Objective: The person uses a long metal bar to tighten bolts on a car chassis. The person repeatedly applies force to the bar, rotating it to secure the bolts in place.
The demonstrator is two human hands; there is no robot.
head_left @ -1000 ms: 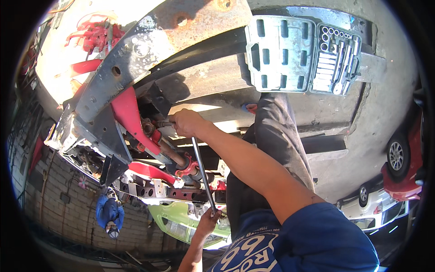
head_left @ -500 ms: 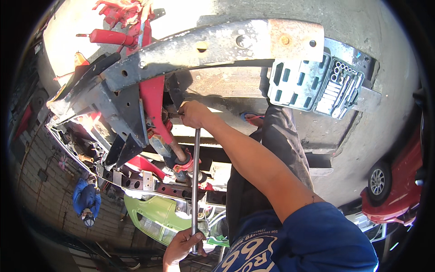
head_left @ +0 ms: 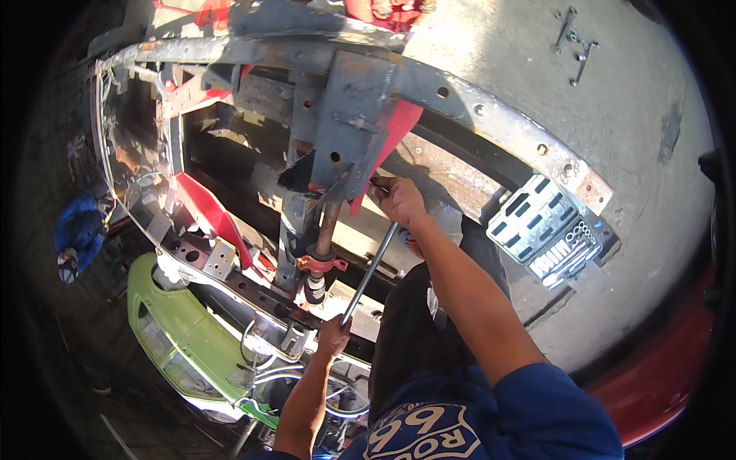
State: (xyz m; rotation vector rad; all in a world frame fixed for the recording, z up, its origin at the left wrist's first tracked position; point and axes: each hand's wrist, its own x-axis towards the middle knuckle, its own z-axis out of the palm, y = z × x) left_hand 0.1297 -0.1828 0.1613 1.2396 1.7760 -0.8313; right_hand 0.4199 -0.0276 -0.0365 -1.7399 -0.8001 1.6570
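Note:
My left hand (head_left: 333, 337) is closed round the lower end of a long shiny steel breaker bar (head_left: 369, 272). The bar slants up and to the right. At its upper end my right hand (head_left: 400, 202) is closed over the bar's head, its fingertips close to the red bracket (head_left: 387, 146) on the vehicle frame. My fingers and the bracket hide where the head meets the metal. Below and left of my right hand, a rusty shaft (head_left: 328, 230) runs down to a red clamp-like part (head_left: 322, 264).
A dark, rust-patched chassis frame (head_left: 506, 126) crosses the view. An open socket set case (head_left: 548, 230) lies at the right. Loose tools (head_left: 576, 50) are on the concrete at the far right. A light green car body (head_left: 176, 330) and a person in blue (head_left: 80, 234) are at the left.
The view has turned and shifted, bringing more of the frame and the loose floor tools into sight. The bar now slants, where it stood nearly upright before. Both hands keep hold of it.

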